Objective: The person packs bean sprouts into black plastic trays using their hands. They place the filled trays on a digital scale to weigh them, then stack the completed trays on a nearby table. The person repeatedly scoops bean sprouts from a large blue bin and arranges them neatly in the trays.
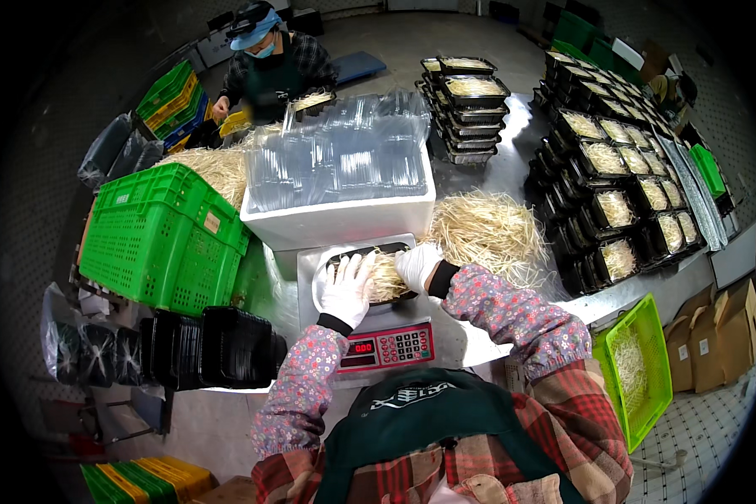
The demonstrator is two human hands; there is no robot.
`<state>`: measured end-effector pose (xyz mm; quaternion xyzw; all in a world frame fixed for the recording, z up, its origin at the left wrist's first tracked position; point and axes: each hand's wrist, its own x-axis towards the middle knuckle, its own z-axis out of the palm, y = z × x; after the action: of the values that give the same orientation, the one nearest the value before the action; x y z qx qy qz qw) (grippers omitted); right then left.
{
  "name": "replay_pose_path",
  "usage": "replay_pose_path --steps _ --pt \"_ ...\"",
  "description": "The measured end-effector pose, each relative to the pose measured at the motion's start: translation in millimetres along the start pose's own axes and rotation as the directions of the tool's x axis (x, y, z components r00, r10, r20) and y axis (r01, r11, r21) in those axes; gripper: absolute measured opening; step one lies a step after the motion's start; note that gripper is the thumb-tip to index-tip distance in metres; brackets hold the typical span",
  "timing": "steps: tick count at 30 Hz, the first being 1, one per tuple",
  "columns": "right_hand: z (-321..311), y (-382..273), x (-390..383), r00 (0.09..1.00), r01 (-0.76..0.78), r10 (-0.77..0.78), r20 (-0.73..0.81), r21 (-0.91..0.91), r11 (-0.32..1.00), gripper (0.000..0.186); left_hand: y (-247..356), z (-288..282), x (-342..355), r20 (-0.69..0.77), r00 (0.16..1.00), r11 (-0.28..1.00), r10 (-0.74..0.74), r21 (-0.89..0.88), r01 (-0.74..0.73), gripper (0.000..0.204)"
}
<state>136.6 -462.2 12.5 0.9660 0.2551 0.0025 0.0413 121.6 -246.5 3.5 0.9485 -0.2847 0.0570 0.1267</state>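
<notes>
Long pale strands that look like bean sprouts (pixel 385 279) fill a black plastic tray (pixel 355 250). This tray rests on a scale with a red keypad panel (pixel 386 345) in front of me. My left hand (pixel 347 290), in a white glove, lies on the left side of the tray with its fingers apart against the sprouts. Also gloved in white, my right hand (pixel 417 267) is curled at the tray's right edge, and what its fingers close on is hidden. Just beyond it is a loose sprout pile (pixel 489 233) on the table.
A white foam box (pixel 336 225) holds clear lids (pixel 344 155). Left are a green crate (pixel 151 239) and stacked black trays (pixel 235 349). Filled trays (pixel 617 210) stand stacked at right, more (pixel 474 109) farther back. A lime basket (pixel 643 378) sits low right; a co-worker (pixel 273 67) stands opposite.
</notes>
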Motion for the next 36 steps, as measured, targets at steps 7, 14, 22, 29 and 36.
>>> replay_pose_path --steps 7,14,22,29,36 --pt "-24.0 38.8 -26.9 0.996 0.079 -0.065 -0.068 0.222 0.972 0.015 1.2 0.6 -3.6 0.032 0.997 0.997 -0.069 -0.042 0.071 0.054" --pt "-58.0 91.5 -93.1 0.988 -0.094 0.146 -0.055 0.538 0.838 0.026 7.5 -11.8 -12.2 -0.151 0.989 0.997 -0.004 -0.071 -0.007 0.053" --pt "30.4 121.4 -149.2 0.954 -0.278 0.234 0.188 0.257 0.926 0.044 -85.2 -5.5 -62.6 -0.256 0.787 0.594 -0.561 -0.787 0.168 0.055" --pt "-41.2 25.9 -33.1 0.935 0.110 0.079 -0.344 0.496 0.861 0.082 -82.5 14.4 -30.4 -0.174 0.827 0.726 -0.535 -0.595 0.345 0.060" --pt "16.4 -33.9 5.6 0.977 0.208 -0.161 -0.136 0.489 0.847 0.083 5.9 10.7 -17.3 -0.229 0.966 0.993 -0.119 -0.037 0.113 0.056"
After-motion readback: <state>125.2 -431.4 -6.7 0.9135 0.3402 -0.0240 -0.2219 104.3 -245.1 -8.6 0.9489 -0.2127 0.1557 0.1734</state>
